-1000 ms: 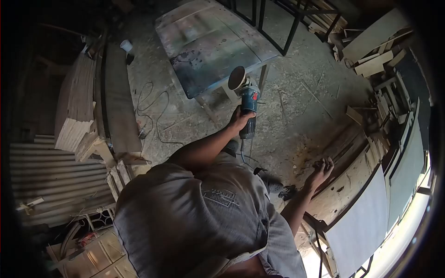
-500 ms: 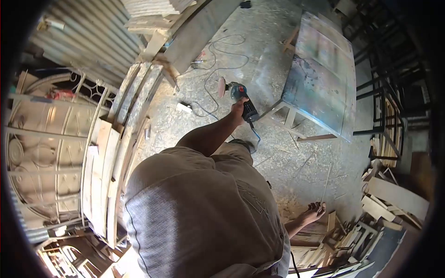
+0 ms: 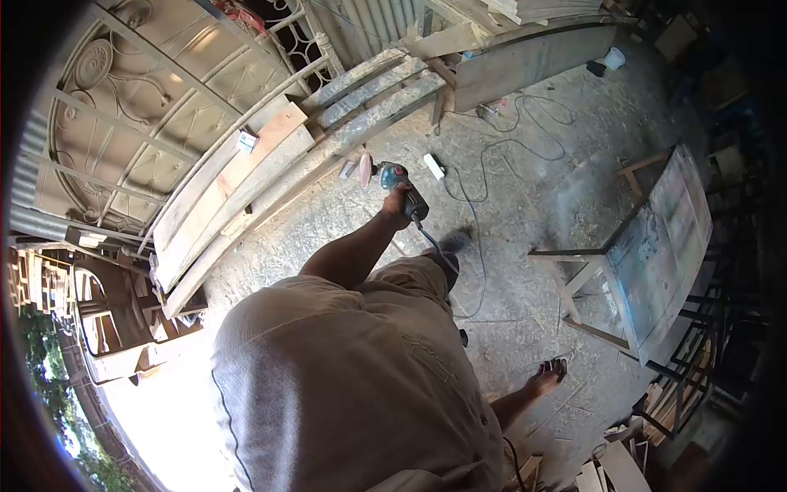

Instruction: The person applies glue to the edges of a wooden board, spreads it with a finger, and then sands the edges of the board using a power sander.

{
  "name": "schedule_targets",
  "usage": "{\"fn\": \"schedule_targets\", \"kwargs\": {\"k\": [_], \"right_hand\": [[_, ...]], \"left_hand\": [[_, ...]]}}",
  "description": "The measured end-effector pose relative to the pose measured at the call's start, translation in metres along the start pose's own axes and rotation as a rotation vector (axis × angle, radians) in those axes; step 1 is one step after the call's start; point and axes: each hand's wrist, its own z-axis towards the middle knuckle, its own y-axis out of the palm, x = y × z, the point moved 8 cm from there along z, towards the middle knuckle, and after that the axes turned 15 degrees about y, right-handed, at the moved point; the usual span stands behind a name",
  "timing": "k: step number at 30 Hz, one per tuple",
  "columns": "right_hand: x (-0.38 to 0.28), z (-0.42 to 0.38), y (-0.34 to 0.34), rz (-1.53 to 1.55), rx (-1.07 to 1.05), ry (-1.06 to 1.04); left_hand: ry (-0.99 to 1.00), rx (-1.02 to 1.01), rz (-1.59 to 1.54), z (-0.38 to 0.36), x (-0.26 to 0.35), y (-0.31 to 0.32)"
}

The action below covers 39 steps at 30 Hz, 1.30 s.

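Observation:
My left hand [image 3: 398, 203] is wrapped round the dark body of a corded angle grinder [image 3: 416, 204]. A round, pinkish disc [image 3: 366, 170] is fitted at its head, facing left, clear of the boards. From its rear, a cord runs down past my shoe [image 3: 456, 241]. Out to the right, my right hand [image 3: 548, 377] hangs above the floor with loosely curled fingers slightly apart; I see nothing in it. My shirt front fills the lower middle of the view.
Long wooden boards [image 3: 328, 148] are stacked to the left, a small box [image 3: 246, 141] on them. A white power strip [image 3: 434, 166] and loose cable lie on the dusty floor [image 3: 508, 295]. A paint-stained table [image 3: 656, 246] stands right. Wood scraps [image 3: 615, 467] lie lower right.
My view has turned left, so the table sits farther right and the boards come closer to the grinder. A bright opening now shows at lower left. The grinder stays in my left hand.

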Motion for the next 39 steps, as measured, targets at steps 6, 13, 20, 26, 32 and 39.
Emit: {"fn": "schedule_targets", "kwargs": {"k": [6,13,20,26,32,39], "right_hand": [[0.074,-0.040,0.074,-0.011,0.076,0.135],[0.182,-0.036,0.157,-0.423,0.087,0.435],[0.152,-0.177,0.395,-1.042,-0.292,0.069],[0.139,-0.237,0.501,-1.111,-0.473,-0.002],[0.170,-0.236,0.490,-1.212,-0.442,0.032],[0.196,-0.233,0.468,-1.174,-0.388,0.109]], "left_hand": [[0.261,0.498,0.229,0.069,0.131,-0.135],[0.505,0.712,1.097,0.162,0.345,-0.271],[0.608,0.659,1.318,0.233,0.472,-0.327],[0.544,0.690,1.473,0.282,0.486,-0.372],[0.312,0.787,1.404,0.283,0.473,-0.378],[0.257,0.799,1.431,0.272,0.482,-0.353]]}}
